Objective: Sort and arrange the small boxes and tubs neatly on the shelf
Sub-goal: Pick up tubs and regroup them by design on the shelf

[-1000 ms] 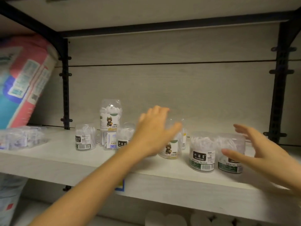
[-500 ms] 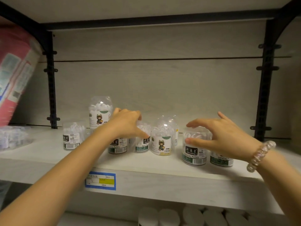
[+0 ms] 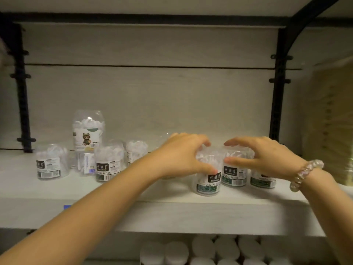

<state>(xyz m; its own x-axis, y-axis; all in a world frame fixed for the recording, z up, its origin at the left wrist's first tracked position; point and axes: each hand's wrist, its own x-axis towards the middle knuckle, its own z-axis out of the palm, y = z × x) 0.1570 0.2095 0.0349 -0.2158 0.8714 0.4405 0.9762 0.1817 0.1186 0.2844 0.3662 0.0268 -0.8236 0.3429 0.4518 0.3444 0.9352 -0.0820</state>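
Observation:
Several clear dental floss tubs stand on the white shelf [image 3: 172, 213]. My left hand [image 3: 181, 155] is closed over the top of one green-labelled tub [image 3: 208, 183] near the shelf's front. Right beside it, my right hand [image 3: 267, 157] grips the top of a second tub [image 3: 234, 177], thumb on its front. A third tub [image 3: 262, 182] sits partly hidden under my right wrist. To the left stand more tubs [image 3: 50, 165] [image 3: 108, 165] [image 3: 136, 152]. A taller tub with a cartoon label [image 3: 88, 131] is stacked on another small tub.
Black shelf uprights [image 3: 23, 92] [image 3: 277, 92] frame the bay. A yellowish wrapped pack [image 3: 332, 121] fills the right end. White round lids [image 3: 210, 249] show on the lower shelf. A blue price label [image 3: 66, 207] sits on the shelf edge.
My left hand moved right from the left cluster, bringing a tub next to the two on the right. My right hand settled onto the neighbouring tub. The view shifted right.

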